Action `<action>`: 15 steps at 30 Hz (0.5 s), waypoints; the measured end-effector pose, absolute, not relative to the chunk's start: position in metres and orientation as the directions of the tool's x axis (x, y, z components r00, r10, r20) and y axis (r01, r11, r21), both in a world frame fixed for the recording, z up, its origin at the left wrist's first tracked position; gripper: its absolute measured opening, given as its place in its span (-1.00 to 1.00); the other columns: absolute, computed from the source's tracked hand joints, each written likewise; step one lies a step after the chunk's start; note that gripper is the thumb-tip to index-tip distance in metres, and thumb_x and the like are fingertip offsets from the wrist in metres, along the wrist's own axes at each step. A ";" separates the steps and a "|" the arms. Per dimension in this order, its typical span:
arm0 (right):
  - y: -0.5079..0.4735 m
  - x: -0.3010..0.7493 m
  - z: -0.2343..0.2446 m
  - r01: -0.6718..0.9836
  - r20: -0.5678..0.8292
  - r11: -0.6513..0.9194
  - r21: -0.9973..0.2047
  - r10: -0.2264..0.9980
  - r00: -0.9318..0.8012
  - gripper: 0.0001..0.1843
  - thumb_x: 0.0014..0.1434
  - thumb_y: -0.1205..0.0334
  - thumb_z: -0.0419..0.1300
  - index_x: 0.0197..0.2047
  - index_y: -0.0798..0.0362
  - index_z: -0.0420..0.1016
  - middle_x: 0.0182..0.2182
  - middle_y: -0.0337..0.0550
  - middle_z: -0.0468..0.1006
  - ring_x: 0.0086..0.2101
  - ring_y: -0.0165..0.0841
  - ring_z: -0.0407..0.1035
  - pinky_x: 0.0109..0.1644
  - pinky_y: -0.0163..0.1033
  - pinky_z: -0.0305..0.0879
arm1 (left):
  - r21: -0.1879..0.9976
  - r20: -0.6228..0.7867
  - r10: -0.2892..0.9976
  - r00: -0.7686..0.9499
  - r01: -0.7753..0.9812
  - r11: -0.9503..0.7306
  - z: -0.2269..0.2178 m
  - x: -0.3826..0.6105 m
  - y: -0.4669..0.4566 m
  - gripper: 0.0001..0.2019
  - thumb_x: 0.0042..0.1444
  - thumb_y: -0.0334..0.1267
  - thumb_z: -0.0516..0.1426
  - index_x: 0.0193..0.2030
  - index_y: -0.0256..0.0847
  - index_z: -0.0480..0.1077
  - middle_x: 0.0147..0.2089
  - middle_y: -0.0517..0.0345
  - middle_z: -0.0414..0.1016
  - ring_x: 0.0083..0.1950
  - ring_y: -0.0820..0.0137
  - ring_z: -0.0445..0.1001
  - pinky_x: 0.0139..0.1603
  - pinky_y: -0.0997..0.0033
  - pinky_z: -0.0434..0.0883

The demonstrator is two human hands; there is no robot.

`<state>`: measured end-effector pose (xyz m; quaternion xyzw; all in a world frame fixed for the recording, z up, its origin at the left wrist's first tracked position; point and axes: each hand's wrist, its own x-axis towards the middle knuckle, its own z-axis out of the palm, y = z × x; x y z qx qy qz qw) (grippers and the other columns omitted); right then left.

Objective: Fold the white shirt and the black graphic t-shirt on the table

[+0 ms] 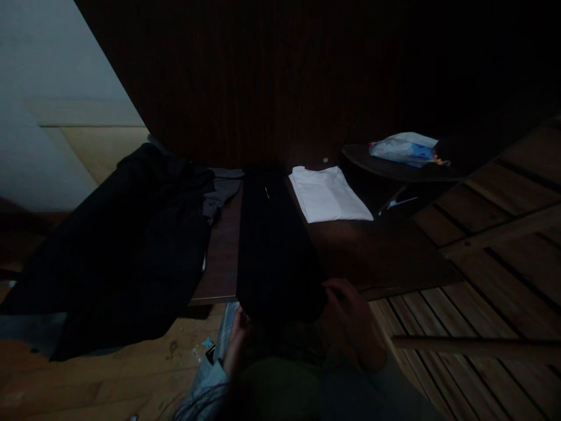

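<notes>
A long black garment [274, 245] lies folded in a narrow strip on a dark wooden table [372, 251]. Its near end hangs over the table's front edge. My left hand [236, 342] grips the lower left corner of that end, fingers closed on the cloth. At the lower right corner, my right hand [350, 318] has its fingers curled over the fabric edge. The scene is very dim.
A heap of dark clothes [123, 245] covers the table's left side and hangs off it. A folded white shirt [328, 194] lies at the back right. A plastic bag [405, 147] sits on a round side surface. Wooden slats [491, 245] run to the right.
</notes>
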<state>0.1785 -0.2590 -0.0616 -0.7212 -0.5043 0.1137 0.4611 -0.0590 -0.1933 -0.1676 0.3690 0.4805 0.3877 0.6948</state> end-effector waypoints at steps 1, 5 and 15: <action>-0.258 0.178 -0.061 0.623 0.307 -0.054 -0.781 0.835 0.457 -0.82 0.13 0.16 0.05 -0.30 0.03 0.42 -0.33 -0.13 0.48 -0.28 -0.34 0.38 -0.20 -0.25 0.32 | 0.871 -0.412 0.888 0.202 -0.198 0.449 -0.165 -0.058 -0.192 -0.55 -0.15 -0.09 0.14 -0.05 -0.09 0.26 0.04 0.03 0.33 0.12 0.22 0.26 0.08 0.27 0.22; -0.258 0.176 -0.057 0.610 0.305 -0.030 -0.792 0.846 0.437 -0.82 0.13 0.17 0.04 -0.29 0.02 0.42 -0.33 -0.13 0.49 -0.29 -0.35 0.38 -0.21 -0.27 0.31 | 0.903 -0.385 0.913 0.132 -0.150 0.402 -0.153 -0.059 -0.190 -0.63 -0.08 0.03 0.12 -0.20 -0.15 0.32 -0.12 0.08 0.39 -0.01 0.28 0.33 0.01 0.29 0.26; -0.275 0.175 -0.076 0.413 0.097 -0.280 -0.866 0.717 0.690 -0.74 0.04 0.02 0.04 -0.39 0.05 0.36 -0.42 -0.11 0.47 -0.35 -0.29 0.36 -0.28 -0.22 0.29 | 0.874 -0.354 0.918 0.179 -0.286 0.393 -0.125 -0.059 -0.192 -0.57 -0.28 -0.09 0.30 -0.25 -0.14 0.30 -0.31 0.24 0.47 -0.22 0.43 0.43 -0.17 0.48 0.34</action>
